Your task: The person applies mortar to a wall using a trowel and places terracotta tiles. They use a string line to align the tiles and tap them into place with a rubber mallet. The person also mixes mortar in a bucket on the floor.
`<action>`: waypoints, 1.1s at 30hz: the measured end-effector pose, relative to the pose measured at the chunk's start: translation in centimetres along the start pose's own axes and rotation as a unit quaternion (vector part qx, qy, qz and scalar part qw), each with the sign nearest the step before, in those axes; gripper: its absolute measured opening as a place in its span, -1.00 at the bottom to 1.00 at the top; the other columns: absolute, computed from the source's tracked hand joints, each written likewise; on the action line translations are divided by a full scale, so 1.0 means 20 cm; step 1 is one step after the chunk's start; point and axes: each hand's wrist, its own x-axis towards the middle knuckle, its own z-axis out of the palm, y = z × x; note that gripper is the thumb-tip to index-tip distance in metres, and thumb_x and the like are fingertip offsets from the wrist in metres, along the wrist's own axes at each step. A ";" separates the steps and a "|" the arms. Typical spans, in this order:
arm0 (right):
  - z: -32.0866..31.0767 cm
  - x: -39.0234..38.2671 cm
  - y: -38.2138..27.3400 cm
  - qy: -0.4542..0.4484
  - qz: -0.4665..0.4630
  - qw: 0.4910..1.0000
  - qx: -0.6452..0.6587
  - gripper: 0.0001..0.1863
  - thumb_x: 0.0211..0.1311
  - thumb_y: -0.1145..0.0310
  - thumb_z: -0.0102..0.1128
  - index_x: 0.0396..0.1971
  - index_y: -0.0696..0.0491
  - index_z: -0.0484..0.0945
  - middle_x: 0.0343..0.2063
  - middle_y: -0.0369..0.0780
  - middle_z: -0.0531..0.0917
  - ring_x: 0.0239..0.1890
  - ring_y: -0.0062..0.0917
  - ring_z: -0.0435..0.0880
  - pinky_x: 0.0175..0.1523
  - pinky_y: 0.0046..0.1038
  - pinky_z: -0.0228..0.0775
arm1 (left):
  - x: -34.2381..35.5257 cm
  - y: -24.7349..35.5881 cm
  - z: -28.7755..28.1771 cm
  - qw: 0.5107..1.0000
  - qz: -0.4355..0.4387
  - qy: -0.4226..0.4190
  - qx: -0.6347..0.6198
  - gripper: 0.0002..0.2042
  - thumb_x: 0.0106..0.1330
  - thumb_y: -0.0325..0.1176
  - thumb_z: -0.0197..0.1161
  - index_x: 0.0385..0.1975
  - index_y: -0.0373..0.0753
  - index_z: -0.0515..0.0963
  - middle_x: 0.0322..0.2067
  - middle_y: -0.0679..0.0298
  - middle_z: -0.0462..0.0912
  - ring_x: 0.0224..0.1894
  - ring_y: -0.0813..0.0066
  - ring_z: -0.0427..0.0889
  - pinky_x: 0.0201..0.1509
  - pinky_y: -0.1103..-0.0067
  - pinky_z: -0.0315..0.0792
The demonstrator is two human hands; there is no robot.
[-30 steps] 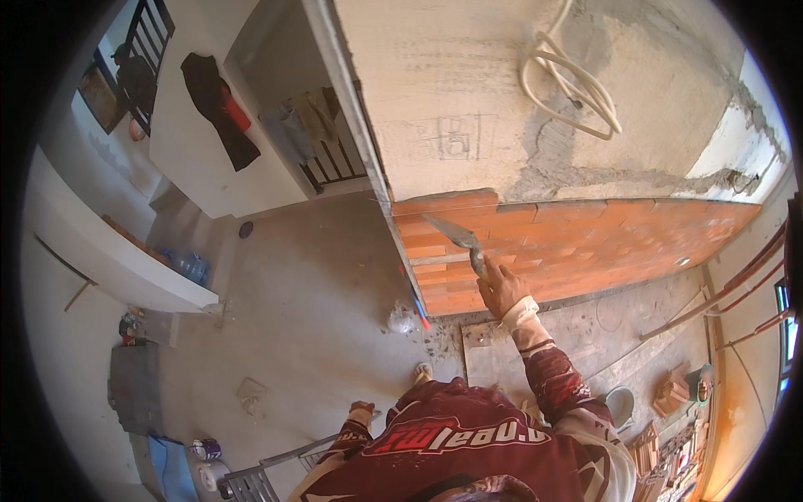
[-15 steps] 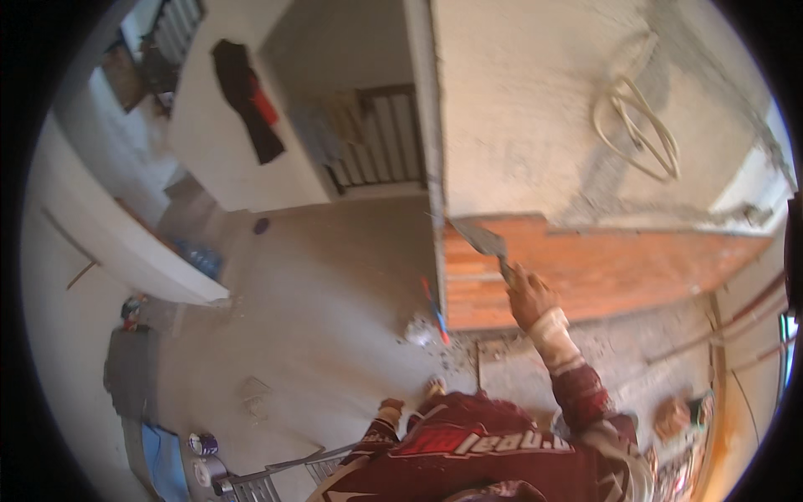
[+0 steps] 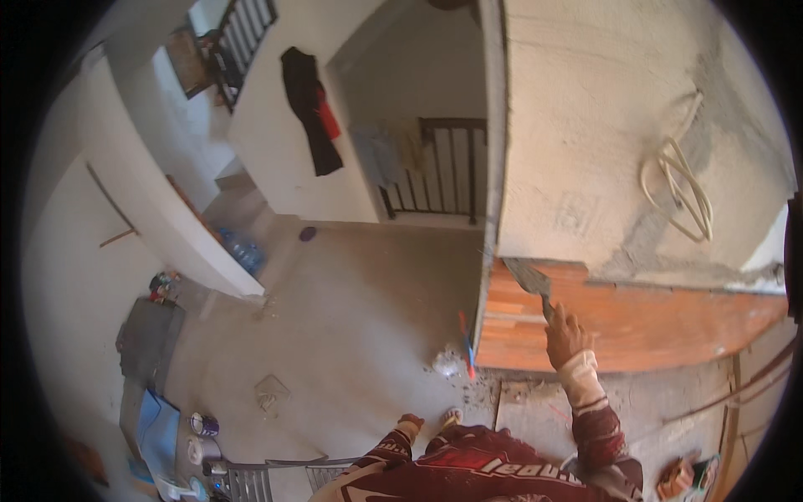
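My right hand [image 3: 567, 336] is closed round the handle of a pointing trowel [image 3: 529, 278], with my arm stretched out ahead. The trowel's grey blade lies over the orange-brown wood-look surface [image 3: 669, 322], close under the rough plastered wall [image 3: 577, 134]. Its tip comes near the left corner where wall and surface meet; whether it touches cannot be made out. My left hand [image 3: 410, 421] is low beside my body, small in view and partly covered by its dark red sleeve, so its fingers do not show clearly.
A coiled pale cable [image 3: 679, 191] hangs from the wall. On the floor by the wood-look surface's left corner lie a red-and-blue stick-like tool [image 3: 467, 347], a crumpled clear bag [image 3: 446, 362] and scattered debris. A dark chair [image 3: 251, 484] and several cans stand at lower left; a railing [image 3: 439, 171] is farther back.
The whole view has shifted, so the surroundings sit lower and more to the right. The trowel stays in my right hand near the same corner. My left hand remains low.
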 end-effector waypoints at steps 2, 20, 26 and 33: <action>-0.03 0.00 0.00 0.007 0.001 1.000 -0.016 -0.40 0.21 0.20 0.17 0.23 0.01 0.25 -0.20 -0.09 0.58 -0.23 -0.10 0.64 -0.24 -0.13 0.51 | -0.01 -0.02 0.07 0.998 0.050 -0.001 0.036 -0.71 0.20 -0.35 0.24 -0.05 -0.11 0.57 -0.14 0.18 0.68 0.01 0.18 0.63 0.01 0.28 0.53; -0.01 -0.02 0.39 0.010 0.037 0.999 0.006 -0.46 0.21 0.19 0.19 0.17 -0.08 0.26 -0.18 -0.07 0.59 -0.23 -0.06 0.65 -0.22 -0.07 0.51 | -0.21 -0.06 0.07 0.997 0.065 -0.035 0.025 -0.78 0.17 -0.30 0.29 -0.17 -0.05 0.60 -0.21 0.28 0.71 -0.05 0.25 0.66 -0.02 0.32 0.54; -0.06 -0.06 0.58 0.020 0.046 0.999 0.001 -0.46 0.21 0.16 0.18 0.18 -0.11 0.28 -0.19 -0.09 0.59 -0.23 -0.06 0.65 -0.22 -0.06 0.50 | -0.24 -0.07 0.08 0.988 0.123 0.007 0.093 -0.78 0.16 -0.28 0.31 -0.19 -0.07 0.60 -0.22 0.26 0.71 -0.08 0.24 0.67 -0.04 0.30 0.53; -0.06 -0.07 0.77 0.031 0.043 0.999 -0.009 -0.45 0.22 0.13 0.16 0.20 -0.14 0.27 -0.23 -0.10 0.61 -0.28 -0.05 0.64 -0.24 -0.05 0.48 | -0.30 -0.01 0.15 0.988 0.126 -0.026 0.079 -0.70 0.12 -0.15 0.32 -0.18 -0.11 0.58 -0.19 0.20 0.69 -0.05 0.17 0.65 -0.05 0.27 0.54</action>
